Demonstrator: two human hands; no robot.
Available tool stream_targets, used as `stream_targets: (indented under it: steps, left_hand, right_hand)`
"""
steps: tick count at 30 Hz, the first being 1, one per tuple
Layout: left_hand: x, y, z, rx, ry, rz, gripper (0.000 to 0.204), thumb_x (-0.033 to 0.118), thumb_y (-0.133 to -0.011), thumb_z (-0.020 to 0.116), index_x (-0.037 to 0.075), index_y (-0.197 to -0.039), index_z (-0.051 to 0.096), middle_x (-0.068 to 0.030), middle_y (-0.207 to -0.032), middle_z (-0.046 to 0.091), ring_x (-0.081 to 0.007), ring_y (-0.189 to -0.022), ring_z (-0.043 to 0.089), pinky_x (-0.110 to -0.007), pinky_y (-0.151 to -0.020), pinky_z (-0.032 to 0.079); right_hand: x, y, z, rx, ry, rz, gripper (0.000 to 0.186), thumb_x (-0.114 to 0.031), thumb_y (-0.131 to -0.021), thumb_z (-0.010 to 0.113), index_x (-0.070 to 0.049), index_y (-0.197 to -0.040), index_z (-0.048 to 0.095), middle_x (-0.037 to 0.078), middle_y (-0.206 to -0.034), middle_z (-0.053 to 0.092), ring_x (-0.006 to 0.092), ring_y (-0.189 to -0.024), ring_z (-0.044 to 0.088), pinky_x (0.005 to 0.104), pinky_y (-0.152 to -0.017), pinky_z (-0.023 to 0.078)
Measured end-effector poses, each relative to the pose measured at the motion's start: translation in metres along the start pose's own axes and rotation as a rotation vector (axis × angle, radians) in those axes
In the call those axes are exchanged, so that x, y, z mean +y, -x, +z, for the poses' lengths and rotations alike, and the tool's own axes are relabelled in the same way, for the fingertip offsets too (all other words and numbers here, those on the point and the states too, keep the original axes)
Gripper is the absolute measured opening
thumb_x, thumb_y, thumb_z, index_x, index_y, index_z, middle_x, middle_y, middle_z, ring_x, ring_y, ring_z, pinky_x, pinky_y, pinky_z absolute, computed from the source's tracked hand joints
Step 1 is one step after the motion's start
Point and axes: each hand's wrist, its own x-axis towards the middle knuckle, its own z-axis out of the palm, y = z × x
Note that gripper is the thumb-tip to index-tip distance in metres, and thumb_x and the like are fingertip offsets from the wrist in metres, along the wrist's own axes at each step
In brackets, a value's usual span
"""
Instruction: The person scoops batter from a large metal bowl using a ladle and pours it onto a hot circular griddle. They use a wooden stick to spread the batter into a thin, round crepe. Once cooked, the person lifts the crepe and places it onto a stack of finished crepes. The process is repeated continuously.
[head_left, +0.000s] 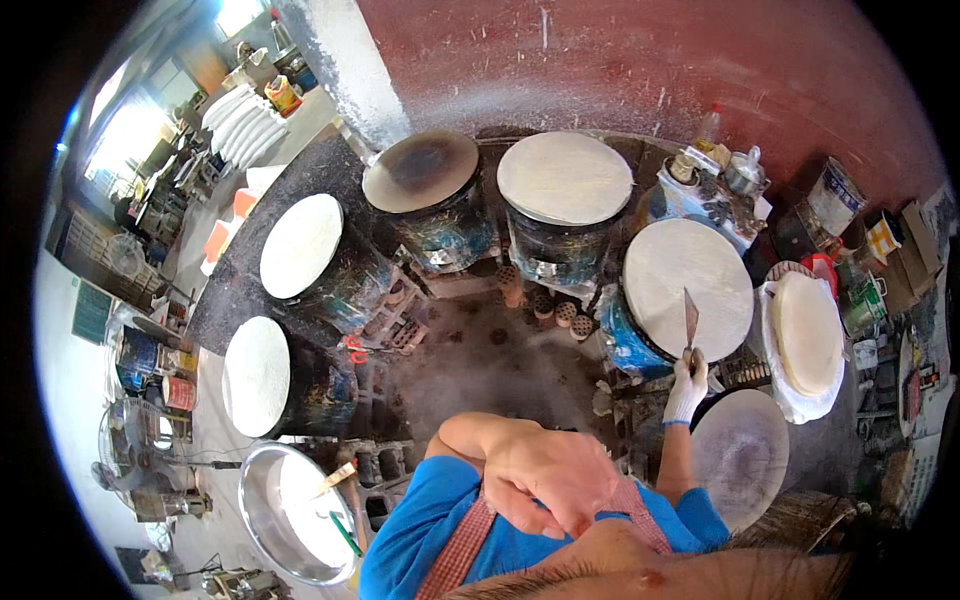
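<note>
The white-gloved right hand (687,388) wraps a pointed metal spatula's (691,318) handle, probably keeping fingers off the round white sheet (684,275) atop a blue-black drum stove (625,335); the bare left hand (553,475) curls loosely, its contents unclear.

No lettering, brand or number can be made out across the workshop: the pale tin (837,196) by the dark red wall (620,60) bears a dark printed patch, the red tin (179,393) at far left a pale band, and the yellow-and-red package (283,96) near the stacked white sacks (243,128) coloured print, all too small to read.
</note>
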Motion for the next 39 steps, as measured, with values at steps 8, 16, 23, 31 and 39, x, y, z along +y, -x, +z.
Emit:
stream_targets:
  steps: [8,16,23,31,39]
  left_hand:
    - [0.029,0.025,-0.05,0.221,0.027,-0.001,0.014,0.006,-0.081,0.052,-0.004,-0.089,0.058,-0.0114,-0.064,0.051,-0.032,-0.057,0.05,-0.04,-0.05,0.035]
    - [0.013,0.011,-0.135,0.266,-0.051,-0.105,0.024,0.006,-0.081,0.052,-0.007,-0.1,0.059,-0.011,-0.062,0.051,-0.0292,-0.057,0.051,-0.037,-0.051,0.036]
    - [-0.013,0.008,-0.206,0.461,-0.154,-0.121,0.032,-0.001,-0.08,0.055,-0.006,-0.111,0.052,-0.0135,-0.08,0.057,-0.0323,-0.056,0.051,-0.039,-0.053,0.039]
    - [-0.035,0.071,-0.231,0.921,0.022,-0.261,0.054,-0.008,-0.077,0.057,-0.006,-0.126,0.038,-0.011,-0.068,0.056,-0.0202,-0.061,0.055,-0.037,-0.062,0.045]
    - [-0.015,0.088,-0.222,1.015,-0.111,-0.228,0.054,-0.01,-0.073,0.056,-0.006,-0.124,0.041,-0.0116,-0.066,0.054,-0.0227,-0.058,0.053,-0.036,-0.057,0.041]
  right_hand:
    - [-0.028,-0.08,0.092,-0.041,-0.04,0.19,0.039,-0.003,-0.077,0.06,-0.006,-0.116,0.057,0.002,-0.087,0.058,0.0096,-0.051,0.049,0.0237,-0.045,0.039]
    - [-0.014,-0.27,0.169,0.001,0.099,0.047,0.027,-0.012,-0.08,0.058,-0.009,-0.107,0.06,-0.001,-0.065,0.051,0.0088,-0.044,0.044,0.0264,-0.039,0.035]
    - [0.052,-0.45,0.212,0.349,0.7,0.048,0.037,-0.025,-0.071,0.06,-0.004,-0.101,0.057,0.023,-0.094,0.064,0.0396,-0.091,0.061,0.0423,-0.08,0.048]
    - [0.09,-0.538,0.225,0.365,0.682,0.252,0.055,-0.041,-0.073,0.062,0.003,-0.106,0.055,0.025,-0.105,0.061,0.036,-0.1,0.058,0.0405,-0.084,0.046]
    - [0.067,-0.544,0.225,0.221,1.027,0.189,0.041,-0.031,-0.076,0.059,0.0,-0.103,0.063,0.016,-0.11,0.062,0.028,-0.1,0.06,0.0366,-0.084,0.046]
